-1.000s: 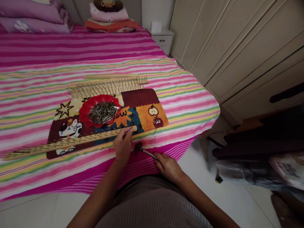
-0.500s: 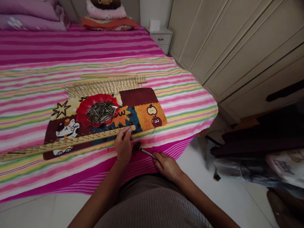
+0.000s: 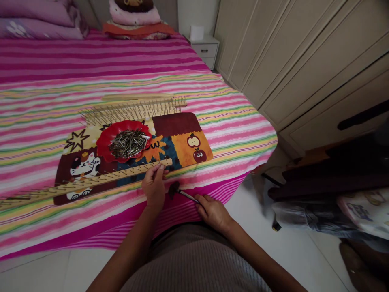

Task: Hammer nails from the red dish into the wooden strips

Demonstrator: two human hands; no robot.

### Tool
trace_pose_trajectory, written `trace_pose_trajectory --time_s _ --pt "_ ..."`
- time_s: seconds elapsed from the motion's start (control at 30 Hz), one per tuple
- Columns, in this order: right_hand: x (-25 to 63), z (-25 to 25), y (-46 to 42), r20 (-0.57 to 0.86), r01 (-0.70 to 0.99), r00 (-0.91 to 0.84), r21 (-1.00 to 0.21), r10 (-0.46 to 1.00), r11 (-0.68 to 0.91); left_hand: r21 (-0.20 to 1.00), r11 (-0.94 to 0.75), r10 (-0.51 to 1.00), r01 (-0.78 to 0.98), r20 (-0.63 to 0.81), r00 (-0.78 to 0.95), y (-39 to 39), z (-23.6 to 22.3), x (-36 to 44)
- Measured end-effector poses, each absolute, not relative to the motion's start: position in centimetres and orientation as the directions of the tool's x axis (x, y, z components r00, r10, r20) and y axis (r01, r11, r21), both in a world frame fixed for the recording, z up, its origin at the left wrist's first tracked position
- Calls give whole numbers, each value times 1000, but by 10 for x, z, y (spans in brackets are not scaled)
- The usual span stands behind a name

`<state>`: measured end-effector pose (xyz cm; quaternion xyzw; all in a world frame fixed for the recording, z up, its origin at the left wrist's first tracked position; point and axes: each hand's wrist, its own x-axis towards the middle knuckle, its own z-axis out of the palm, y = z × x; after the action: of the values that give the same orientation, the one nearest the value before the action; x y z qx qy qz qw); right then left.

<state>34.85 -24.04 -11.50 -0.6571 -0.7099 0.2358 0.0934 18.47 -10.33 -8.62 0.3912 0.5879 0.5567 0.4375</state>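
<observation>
My left hand (image 3: 154, 187) is closed on a long wooden strip (image 3: 106, 177) near its right end, with thumb and fingertips at the edge. Several nails stand up in a row along this strip, which lies slanting across a patterned mat (image 3: 182, 151). Closed around a hammer's handle (image 3: 189, 196) is my right hand (image 3: 216, 213), low at the bed's front edge. The dark hammer head (image 3: 174, 189) points left, just right of my left wrist and apart from the strip. A red scalloped bowl (image 3: 105, 142) full of loose nails (image 3: 129, 142) sits on the mat.
Behind the bowl lie more wooden strips (image 3: 133, 108) bristling with nails, and plain strips (image 3: 121, 97). Striped cloth (image 3: 237, 121) covers the bed. Folded bedding (image 3: 136, 28) stands at the back. Wardrobe doors (image 3: 291, 61) and a bagged bundle (image 3: 304, 217) are to the right.
My left hand has slid slightly left along the strip, its fingertips leaving the spot by the end nail. My right hand keeps the hammer low. The view has shifted slightly.
</observation>
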Motion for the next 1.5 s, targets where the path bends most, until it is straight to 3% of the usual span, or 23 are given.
trace_pose_trajectory --time_s 0.33,0.83,1.1,1.17,1.33,1.5 --pt "348 -112 -240 -193 897 -116 -442 974 19 990 -24 963 141 61 -262 -104 -88 186" --pt "348 -112 -241 -204 901 -106 -435 973 7 998 63 961 22 -55 -271 -101 -85 194" --pt "348 -113 -240 -215 902 -100 -433 971 -3 993 90 961 74 -68 -267 -99 -88 195" --pt "350 -113 -242 -191 876 -111 -482 975 5 993 87 963 80 -63 -263 -99 -89 195" --pt "355 -99 -252 -31 617 -85 -786 996 29 975 36 970 218 19 -243 -96 -93 193" --pt "349 -56 -241 103 544 84 -838 991 41 932 -121 957 340 200 -208 -91 -100 191"
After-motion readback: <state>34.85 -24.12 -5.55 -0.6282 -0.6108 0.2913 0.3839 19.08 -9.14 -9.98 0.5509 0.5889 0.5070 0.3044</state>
